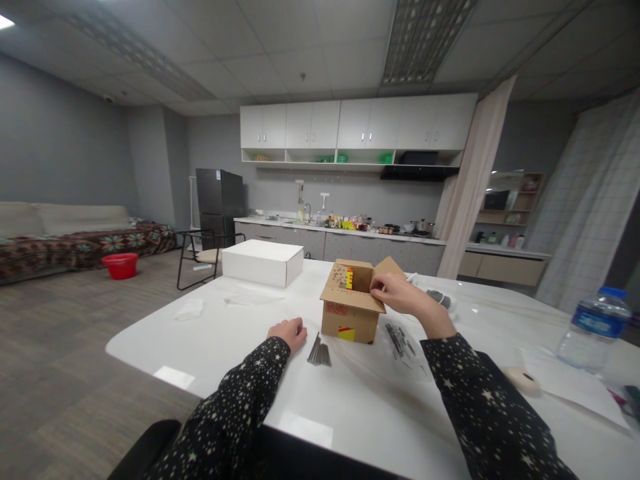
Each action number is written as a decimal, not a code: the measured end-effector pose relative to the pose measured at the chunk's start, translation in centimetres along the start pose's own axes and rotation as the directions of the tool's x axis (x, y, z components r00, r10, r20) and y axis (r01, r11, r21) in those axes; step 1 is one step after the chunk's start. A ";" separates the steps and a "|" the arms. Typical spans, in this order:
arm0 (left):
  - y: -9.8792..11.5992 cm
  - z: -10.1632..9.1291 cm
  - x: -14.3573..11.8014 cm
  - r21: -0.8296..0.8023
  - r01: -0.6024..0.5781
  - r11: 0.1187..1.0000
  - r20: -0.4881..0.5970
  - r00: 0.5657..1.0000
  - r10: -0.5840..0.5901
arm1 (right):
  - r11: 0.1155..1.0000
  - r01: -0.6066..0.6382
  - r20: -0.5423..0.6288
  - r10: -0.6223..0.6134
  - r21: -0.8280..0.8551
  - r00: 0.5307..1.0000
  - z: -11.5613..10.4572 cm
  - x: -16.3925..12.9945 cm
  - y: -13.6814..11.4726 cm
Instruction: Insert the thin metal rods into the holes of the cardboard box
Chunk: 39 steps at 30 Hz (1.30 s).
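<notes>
A small brown cardboard box (350,319) stands open on the white table (210,347), its flaps up. My right hand (403,294) pinches the near right flap at the box's rim. My left hand (288,331) rests on the table left of the box, fingers curled, holding nothing. A bundle of thin dark metal pieces (319,351) lies between my left hand and the box. More small dark parts in a clear bag (400,338) lie to the right of the box under my right wrist.
A closed white box (263,262) sits at the table's far left. A water bottle (593,329) and a tape roll (522,380) are at the right. Clear plastic bags (189,309) lie on the left part. A chair, kitchen counter and sofa stand beyond.
</notes>
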<state>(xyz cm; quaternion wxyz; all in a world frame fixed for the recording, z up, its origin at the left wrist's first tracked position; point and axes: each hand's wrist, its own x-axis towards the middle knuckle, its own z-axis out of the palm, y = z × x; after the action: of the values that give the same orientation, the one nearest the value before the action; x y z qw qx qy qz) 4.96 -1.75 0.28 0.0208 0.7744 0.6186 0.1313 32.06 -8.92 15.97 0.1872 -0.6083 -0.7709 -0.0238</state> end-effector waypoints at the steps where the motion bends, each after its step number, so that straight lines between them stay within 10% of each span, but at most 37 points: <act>1: 0.1 -0.1 -0.1 0.001 0.001 1.000 -0.002 1.000 -0.001 | 1.000 0.001 -0.003 -0.001 0.002 1.000 0.0 0.0 0.0; 39: 0.6 -0.6 -0.6 0.000 -0.024 1.000 -0.003 1.000 0.024 | 1.000 -0.029 -0.041 0.029 -0.007 0.999 0.9 0.0 0.4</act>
<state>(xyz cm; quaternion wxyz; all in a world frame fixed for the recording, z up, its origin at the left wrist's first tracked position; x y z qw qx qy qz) 5.27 -2.55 0.83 0.0180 0.7816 0.6092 0.1326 32.18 -8.60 15.02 0.2008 -0.6196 -0.7579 -0.0365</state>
